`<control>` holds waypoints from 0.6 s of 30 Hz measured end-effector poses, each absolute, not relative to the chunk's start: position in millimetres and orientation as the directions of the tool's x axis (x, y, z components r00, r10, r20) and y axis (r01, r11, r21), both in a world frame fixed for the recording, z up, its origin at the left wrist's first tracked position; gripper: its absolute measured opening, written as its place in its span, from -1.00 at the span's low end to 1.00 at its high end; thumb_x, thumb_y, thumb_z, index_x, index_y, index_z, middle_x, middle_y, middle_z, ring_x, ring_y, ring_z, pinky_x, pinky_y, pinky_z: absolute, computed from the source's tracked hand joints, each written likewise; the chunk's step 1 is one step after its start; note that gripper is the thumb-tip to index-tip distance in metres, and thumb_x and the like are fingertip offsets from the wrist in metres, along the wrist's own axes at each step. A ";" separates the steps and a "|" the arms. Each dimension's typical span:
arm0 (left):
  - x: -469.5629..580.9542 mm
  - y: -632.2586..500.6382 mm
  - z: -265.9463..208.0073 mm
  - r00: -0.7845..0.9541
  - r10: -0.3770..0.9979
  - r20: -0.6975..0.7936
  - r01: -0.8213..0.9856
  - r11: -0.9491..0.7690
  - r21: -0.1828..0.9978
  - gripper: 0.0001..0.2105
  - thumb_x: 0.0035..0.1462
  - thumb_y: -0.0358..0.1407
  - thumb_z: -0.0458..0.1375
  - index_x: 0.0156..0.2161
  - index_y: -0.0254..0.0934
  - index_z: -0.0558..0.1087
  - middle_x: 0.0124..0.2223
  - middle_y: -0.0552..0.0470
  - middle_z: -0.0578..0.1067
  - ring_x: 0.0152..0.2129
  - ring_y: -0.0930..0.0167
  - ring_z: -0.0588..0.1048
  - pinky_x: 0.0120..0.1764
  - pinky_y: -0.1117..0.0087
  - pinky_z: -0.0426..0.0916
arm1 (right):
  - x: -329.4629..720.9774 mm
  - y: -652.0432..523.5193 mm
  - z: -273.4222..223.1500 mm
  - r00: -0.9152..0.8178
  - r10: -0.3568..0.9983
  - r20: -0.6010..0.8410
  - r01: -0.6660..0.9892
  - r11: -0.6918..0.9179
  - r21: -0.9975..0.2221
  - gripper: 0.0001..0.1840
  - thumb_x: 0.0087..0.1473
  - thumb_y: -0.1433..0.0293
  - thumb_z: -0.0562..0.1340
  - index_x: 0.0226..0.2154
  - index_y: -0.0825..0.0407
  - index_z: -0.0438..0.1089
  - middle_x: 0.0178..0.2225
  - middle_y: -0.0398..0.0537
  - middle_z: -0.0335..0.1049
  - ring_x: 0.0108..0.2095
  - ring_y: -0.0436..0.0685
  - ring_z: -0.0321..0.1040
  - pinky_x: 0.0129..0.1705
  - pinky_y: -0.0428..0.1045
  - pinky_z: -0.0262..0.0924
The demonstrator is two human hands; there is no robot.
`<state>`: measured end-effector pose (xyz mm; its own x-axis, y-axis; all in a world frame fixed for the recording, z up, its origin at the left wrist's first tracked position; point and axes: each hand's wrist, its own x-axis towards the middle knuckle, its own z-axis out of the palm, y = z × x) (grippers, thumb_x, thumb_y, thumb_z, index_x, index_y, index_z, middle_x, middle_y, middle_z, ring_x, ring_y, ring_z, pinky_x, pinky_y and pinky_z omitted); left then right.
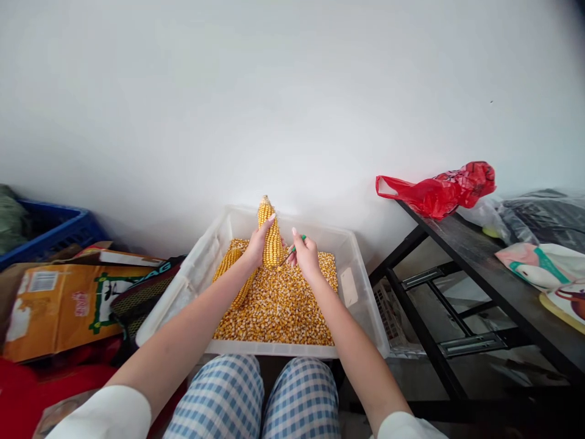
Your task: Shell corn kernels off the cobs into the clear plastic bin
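My left hand [257, 245] is wrapped round an ear of corn [269, 235], held upright and slightly tilted above the bin, most of its yellow kernels in place. In my right hand [306, 255] is a slim green-handled tool [299, 238] that looks like a screwdriver. Its thin dark tip points at the lower end of the ear; whether it touches is too small to tell. Below both hands, loose corn kernels [283, 311] fill the bottom of a clear plastic bin [358, 268]. More corn ears [242, 292] lie on the kernels at the left, partly hidden by my left forearm.
On the right stands a black table frame [457, 262] with a red plastic bag [439, 190] and other packets on it. To the left are an orange cardboard box [59, 305], a black mesh bag [141, 289] and a blue crate [59, 228]. A white wall [292, 110] rises behind the bin.
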<state>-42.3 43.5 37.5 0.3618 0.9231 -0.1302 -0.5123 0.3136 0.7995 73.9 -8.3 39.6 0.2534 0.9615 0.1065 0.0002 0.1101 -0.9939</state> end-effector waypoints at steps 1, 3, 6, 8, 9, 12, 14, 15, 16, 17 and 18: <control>-43.3 43.7 38.3 0.379 0.914 -0.144 -0.519 0.339 0.785 -0.58 -0.10 0.05 0.07 -0.39 -0.35 0.35 -0.59 -0.04 0.44 -0.66 0.38 0.44 -0.56 0.40 0.34 | 72.8 -8.5 39.2 0.221 0.971 0.094 -0.015 0.100 -0.995 -0.52 -0.11 -0.04 0.07 -0.63 0.05 0.15 -0.83 -0.26 0.14 -0.85 -0.09 0.11 -0.83 -0.19 -0.01; -44.7 43.7 40.1 0.412 0.896 -0.169 -0.516 0.382 0.767 -0.57 -0.10 0.06 0.05 -0.41 -0.35 0.34 -0.60 -0.04 0.43 -0.66 0.38 0.44 -0.57 0.40 0.34 | 71.6 -8.7 39.5 0.223 0.970 0.098 -0.048 0.111 -0.993 -0.52 -0.10 -0.04 0.06 -0.61 0.06 0.17 -0.81 -0.24 0.18 -0.83 -0.07 0.16 -0.80 -0.18 0.06; -45.3 43.1 42.8 0.421 0.889 -0.179 -0.510 0.396 0.764 -0.58 -0.09 0.05 0.05 -0.41 -0.34 0.34 -0.60 -0.02 0.43 -0.66 0.38 0.44 -0.56 0.39 0.35 | 72.8 -8.9 42.4 0.357 0.921 0.159 -0.081 0.200 -0.976 -0.53 -0.08 -0.03 0.04 -0.60 0.05 0.16 -0.79 -0.24 0.20 -0.79 -0.07 0.20 -0.77 -0.17 0.11; -45.7 42.7 44.2 0.421 0.890 -0.173 -0.520 0.393 0.758 -0.60 -0.09 0.05 0.05 -0.41 -0.33 0.34 -0.60 -0.01 0.43 -0.66 0.38 0.44 -0.56 0.39 0.35 | 73.5 -9.4 44.3 0.388 0.901 0.192 -0.088 0.244 -0.966 -0.53 -0.07 -0.03 0.03 -0.59 0.05 0.15 -0.77 -0.24 0.21 -0.79 -0.06 0.21 -0.77 -0.17 0.11; -46.1 42.7 44.6 0.426 0.889 -0.167 -0.526 0.394 0.753 -0.59 -0.09 0.05 0.05 -0.41 -0.33 0.34 -0.60 -0.01 0.43 -0.65 0.38 0.44 -0.56 0.39 0.35 | 73.3 -9.8 44.8 0.380 0.902 0.204 -0.087 0.254 -0.963 -0.54 -0.07 -0.02 0.04 -0.59 0.05 0.16 -0.77 -0.24 0.21 -0.79 -0.06 0.21 -0.78 -0.17 0.10; -47.4 43.3 44.3 0.454 0.877 -0.158 -0.525 0.407 0.747 -0.57 -0.09 0.07 0.04 -0.44 -0.34 0.33 -0.58 -0.04 0.44 -0.64 0.38 0.44 -0.56 0.39 0.35 | 70.3 -12.1 43.6 0.331 0.917 0.224 -0.048 0.253 -0.966 -0.54 -0.07 -0.01 0.05 -0.58 0.06 0.18 -0.77 -0.25 0.20 -0.81 -0.08 0.18 -0.78 -0.18 0.06; -47.8 43.3 43.0 0.460 0.874 -0.158 -0.503 0.403 0.765 -0.56 -0.10 0.08 0.04 -0.45 -0.34 0.34 -0.58 -0.06 0.44 -0.65 0.38 0.43 -0.56 0.39 0.34 | 67.3 -14.0 40.7 0.306 0.922 0.236 0.003 0.247 -0.969 -0.54 -0.06 -0.01 0.04 -0.58 0.06 0.18 -0.78 -0.26 0.19 -0.82 -0.09 0.15 -0.78 -0.19 0.05; -47.5 43.0 42.2 0.453 0.878 -0.155 -0.487 0.389 0.782 -0.56 -0.10 0.08 0.04 -0.45 -0.35 0.34 -0.59 -0.06 0.43 -0.65 0.39 0.43 -0.56 0.40 0.34 | 65.7 -14.8 38.7 0.299 0.922 0.245 0.033 0.246 -0.969 -0.54 -0.05 -0.01 0.03 -0.58 0.06 0.18 -0.78 -0.26 0.18 -0.82 -0.10 0.13 -0.78 -0.19 0.04; -46.9 42.3 41.1 0.440 0.886 -0.148 -0.468 0.366 0.804 -0.55 -0.11 0.08 0.04 -0.45 -0.35 0.34 -0.60 -0.06 0.43 -0.66 0.39 0.42 -0.56 0.40 0.33 | 64.1 -15.4 36.3 0.293 0.921 0.258 0.067 0.249 -0.966 -0.54 -0.04 0.00 0.01 -0.58 0.06 0.17 -0.78 -0.26 0.18 -0.83 -0.11 0.12 -0.78 -0.19 0.02; -45.9 41.3 39.9 0.423 0.896 -0.134 -0.447 0.335 0.829 -0.56 -0.11 0.08 0.05 -0.45 -0.36 0.34 -0.60 -0.05 0.43 -0.67 0.40 0.42 -0.57 0.41 0.32 | 62.6 -15.7 33.6 0.290 0.916 0.277 0.105 0.257 -0.961 -0.54 -0.02 0.00 0.00 -0.58 0.05 0.17 -0.78 -0.27 0.17 -0.82 -0.11 0.10 -0.78 -0.19 0.01; -44.6 40.0 38.5 0.406 0.907 -0.114 -0.426 0.298 0.854 -0.56 -0.12 0.07 0.06 -0.44 -0.36 0.34 -0.61 -0.04 0.42 -0.68 0.41 0.41 -0.58 0.42 0.31 | 61.2 -15.6 30.7 0.287 0.910 0.300 0.149 0.267 -0.952 -0.55 -0.01 0.01 -0.01 -0.59 0.04 0.16 -0.79 -0.27 0.15 -0.82 -0.11 0.10 -0.77 -0.19 0.00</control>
